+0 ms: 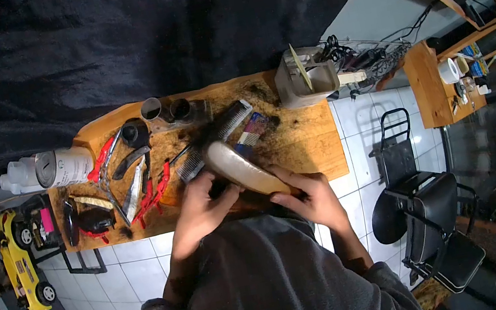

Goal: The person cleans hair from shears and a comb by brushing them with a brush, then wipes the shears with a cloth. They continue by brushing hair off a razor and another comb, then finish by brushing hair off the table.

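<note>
A brush with a curved, pale, glossy back is held at a slant over the near side of the wooden table; dark bristles seem to show at its far end. My right hand grips its near right end, thumb and fingers closed on it. My left hand is curled against its left side, some of its fingers hidden. Just beyond lie a large comb, partly covered, and a small blue-and-purple packet or box. Dark hair clippings are scattered around them.
Red-handled tools and a folding razor crowd the table's left. A white canister stands at its left edge, a grey bin at the back right. A black chair stands right; a yellow toy car is left.
</note>
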The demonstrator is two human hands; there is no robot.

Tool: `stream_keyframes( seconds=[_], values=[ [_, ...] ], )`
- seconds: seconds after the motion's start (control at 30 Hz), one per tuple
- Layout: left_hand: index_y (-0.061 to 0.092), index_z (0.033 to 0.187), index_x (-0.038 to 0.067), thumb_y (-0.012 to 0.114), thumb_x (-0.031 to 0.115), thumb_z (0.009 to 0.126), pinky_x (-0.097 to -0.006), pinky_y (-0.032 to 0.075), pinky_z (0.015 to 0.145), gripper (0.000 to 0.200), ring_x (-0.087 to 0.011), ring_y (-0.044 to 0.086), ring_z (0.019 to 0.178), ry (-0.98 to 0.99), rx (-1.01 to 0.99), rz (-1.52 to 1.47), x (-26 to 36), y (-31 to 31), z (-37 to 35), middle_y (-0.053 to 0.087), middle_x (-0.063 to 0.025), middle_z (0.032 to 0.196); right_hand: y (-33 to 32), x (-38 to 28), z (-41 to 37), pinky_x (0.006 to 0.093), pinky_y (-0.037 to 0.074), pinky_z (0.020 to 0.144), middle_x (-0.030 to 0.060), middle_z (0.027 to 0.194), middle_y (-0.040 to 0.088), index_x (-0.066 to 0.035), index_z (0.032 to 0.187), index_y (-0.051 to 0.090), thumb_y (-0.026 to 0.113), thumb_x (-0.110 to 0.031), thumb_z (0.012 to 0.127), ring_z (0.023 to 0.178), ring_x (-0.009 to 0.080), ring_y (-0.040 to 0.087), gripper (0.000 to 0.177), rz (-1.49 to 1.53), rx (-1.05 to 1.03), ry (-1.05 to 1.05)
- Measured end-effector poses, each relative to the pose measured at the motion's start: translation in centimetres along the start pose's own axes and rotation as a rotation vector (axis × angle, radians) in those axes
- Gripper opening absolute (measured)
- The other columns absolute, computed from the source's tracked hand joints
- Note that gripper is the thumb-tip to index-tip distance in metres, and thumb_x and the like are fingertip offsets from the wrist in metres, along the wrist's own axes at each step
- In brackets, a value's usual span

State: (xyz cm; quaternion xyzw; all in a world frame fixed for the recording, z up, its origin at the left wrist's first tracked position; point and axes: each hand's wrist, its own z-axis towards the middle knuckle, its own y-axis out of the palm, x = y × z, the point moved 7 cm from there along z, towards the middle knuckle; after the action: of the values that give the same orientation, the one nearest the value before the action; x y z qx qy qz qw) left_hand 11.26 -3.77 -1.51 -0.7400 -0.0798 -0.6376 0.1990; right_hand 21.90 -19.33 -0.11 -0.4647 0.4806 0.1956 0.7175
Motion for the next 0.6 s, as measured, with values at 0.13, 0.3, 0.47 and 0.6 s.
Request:
stream_keyframes(
  seconds=[0.13, 0.3, 0.47, 0.6],
  values=[
    [0.061, 0.108, -0.001, 0.062, 0.003, 0.084, -0.0255, 0.046, 0.076, 0.024, -0.0102, 0.060, 0.078, -0.114, -0.031, -0.010, 0.0, -0.2, -0.3, 0.065, -0.0054, 0.082, -1.8, 4.8, -0.6, 0.0305, 0.052, 0.072, 0.0198, 0.097, 0.069, 0.000, 0.117, 0.063, 0.069, -0.012, 0.085, 0.080, 0.0218, 0.068, 0.034, 0.000, 0.224, 0.288],
    [0.061, 0.107, -0.001, 0.060, 0.007, 0.088, -0.0274, 0.047, 0.072, 0.021, -0.0119, 0.060, 0.075, -0.159, -0.004, -0.041, -0.7, 0.0, -0.4, 0.065, -0.0051, 0.078, -4.3, 4.1, -0.6, 0.0290, 0.052, 0.073, 0.0197, 0.096, 0.069, 0.002, 0.121, 0.058, 0.068, -0.009, 0.085, 0.081, 0.0177, 0.067, 0.039, 0.076, 0.484, 0.232],
    [0.060, 0.106, -0.004, 0.058, 0.012, 0.092, -0.0268, 0.047, 0.065, 0.021, -0.0098, 0.057, 0.067, -0.101, 0.016, 0.017, -2.7, 0.4, -0.2, 0.063, -0.0039, 0.074, -0.3, 0.8, -0.5, 0.0348, 0.048, 0.091, 0.0208, 0.109, 0.066, 0.001, 0.118, 0.061, 0.073, -0.012, 0.081, 0.103, 0.0274, 0.065, 0.042, 0.136, 0.059, 0.041],
    [0.063, 0.102, -0.003, 0.056, 0.013, 0.095, -0.0249, 0.044, 0.057, 0.019, -0.0072, 0.052, 0.060, -0.182, 0.063, -0.140, -0.6, 0.5, -0.2, 0.059, -0.0024, 0.069, -1.4, 3.5, -0.3, 0.0308, 0.050, 0.085, 0.0209, 0.112, 0.065, 0.001, 0.122, 0.058, 0.069, -0.011, 0.085, 0.097, 0.0260, 0.066, 0.040, -0.047, 0.197, 0.222]
  ],
)
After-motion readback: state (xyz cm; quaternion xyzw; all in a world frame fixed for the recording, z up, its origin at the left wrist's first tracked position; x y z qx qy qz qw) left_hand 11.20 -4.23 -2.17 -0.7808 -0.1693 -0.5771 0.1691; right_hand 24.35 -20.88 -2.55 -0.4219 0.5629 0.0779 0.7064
